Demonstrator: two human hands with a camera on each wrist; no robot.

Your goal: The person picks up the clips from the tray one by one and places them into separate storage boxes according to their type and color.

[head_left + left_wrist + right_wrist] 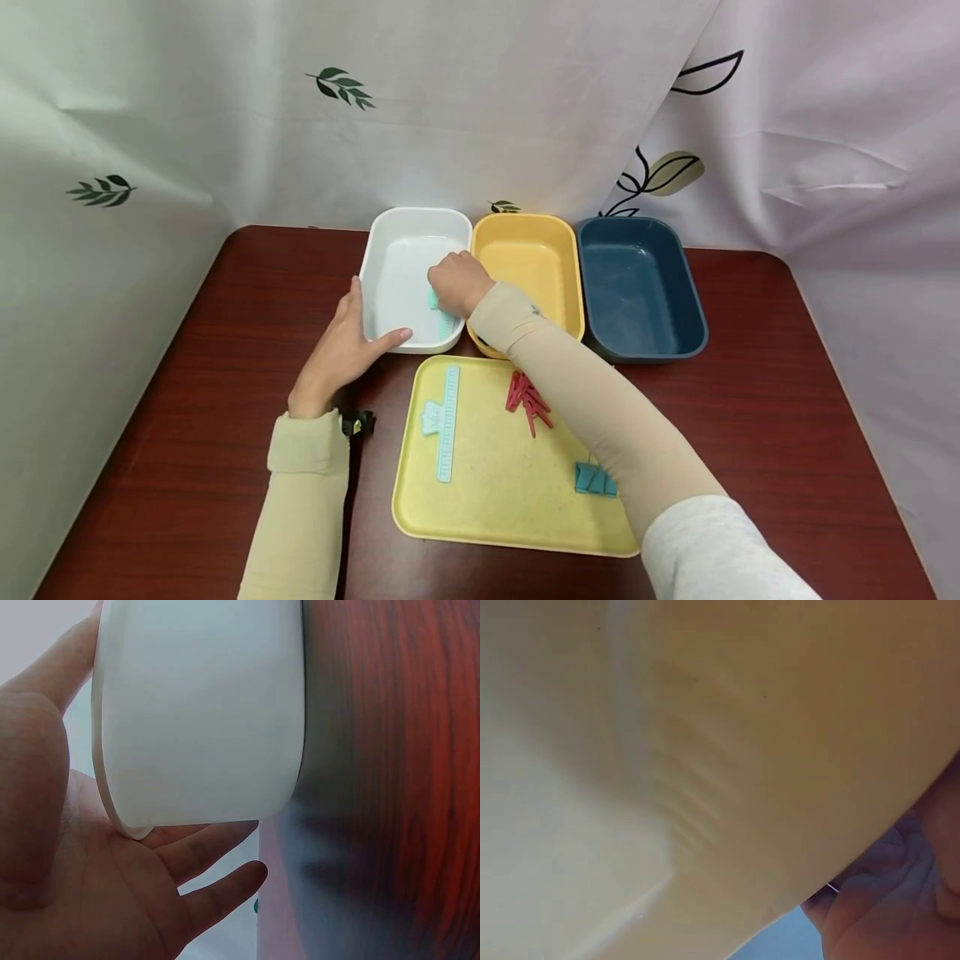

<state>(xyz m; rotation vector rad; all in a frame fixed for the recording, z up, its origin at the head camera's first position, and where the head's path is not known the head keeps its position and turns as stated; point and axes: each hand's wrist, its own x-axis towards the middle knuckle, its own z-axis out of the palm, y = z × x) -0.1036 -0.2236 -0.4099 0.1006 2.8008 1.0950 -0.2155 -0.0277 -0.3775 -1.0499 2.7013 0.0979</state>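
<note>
My right hand (459, 283) is curled low over the right side of a white bin (401, 258), gripping a mint ruler clip (446, 327) that is partly hidden beneath it. In the right wrist view, a yellow bin's wall (795, 750) blocks most of that hand (885, 907). At the white bin's front left corner, my left hand (341, 346) rests with straight, spread fingers along the outside and the thumb over the front rim. The left wrist view shows the bin's outer wall (202, 712) between thumb and fingers.
A yellow bin (528, 250) and a dark blue bin (637, 283) stand to the right. In front, a yellow tray (495, 500) carries another mint ruler clip (448, 425), several red clothespins (528, 400) and a teal binder clip (595, 479), which my right forearm partly overlaps.
</note>
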